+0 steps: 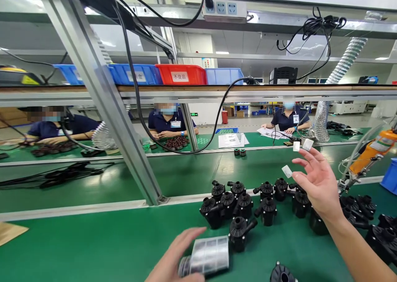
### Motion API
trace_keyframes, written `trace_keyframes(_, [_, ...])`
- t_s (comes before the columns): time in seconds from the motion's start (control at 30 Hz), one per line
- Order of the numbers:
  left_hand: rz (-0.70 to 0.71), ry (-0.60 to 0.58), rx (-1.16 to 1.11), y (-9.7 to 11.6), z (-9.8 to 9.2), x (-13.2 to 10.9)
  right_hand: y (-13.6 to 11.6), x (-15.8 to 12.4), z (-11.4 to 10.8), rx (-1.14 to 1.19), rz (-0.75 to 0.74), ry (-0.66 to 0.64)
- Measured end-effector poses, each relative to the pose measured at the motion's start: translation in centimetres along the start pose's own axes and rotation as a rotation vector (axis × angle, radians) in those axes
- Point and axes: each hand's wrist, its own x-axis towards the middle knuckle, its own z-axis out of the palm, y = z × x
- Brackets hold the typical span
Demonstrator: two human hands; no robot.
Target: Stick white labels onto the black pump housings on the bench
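My left hand (173, 259) grips a roll of silver labels (206, 256) low over the green bench, near the front edge. My right hand (316, 180) is raised with the fingers spread, and small white labels (287, 171) stick to three fingertips. Below and around the right hand stands a cluster of black plastic pump bodies (238, 205) on the mat. One more pump body (240, 232) stands right beside the label roll.
A slanted metal frame post (124, 125) rises left of centre. An orange tool (372, 149) hangs at the right beside a blue bin (391, 174). Several co-workers sit across the green conveyor (186, 170). Bins (180, 74) line the shelf above, with cables hanging down.
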Motion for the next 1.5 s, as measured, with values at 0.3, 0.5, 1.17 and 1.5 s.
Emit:
trace_keyframes(0.3, [0.174, -0.031, -0.256, 3.8, 10.3, 0.1, -0.5, -1.9, 0.3, -0.090, -0.061, -0.135])
trace_keyframes(0.5, [0.088, 0.056, -0.300, 5.2, 14.5, 2.1, 1.6, -5.9, -1.6, -0.281, -0.054, -0.314])
trace_keyframes(1.17, [-0.261, -0.335, -1.156, 7.4, 18.2, 4.8, 6.3, -12.1, -3.2, -0.013, 0.373, -0.500])
trace_keyframes(1.5, [-0.213, -0.401, -1.110, 7.8, 18.4, 5.1, 5.7, -12.5, -3.6, -0.187, 0.365, -0.657])
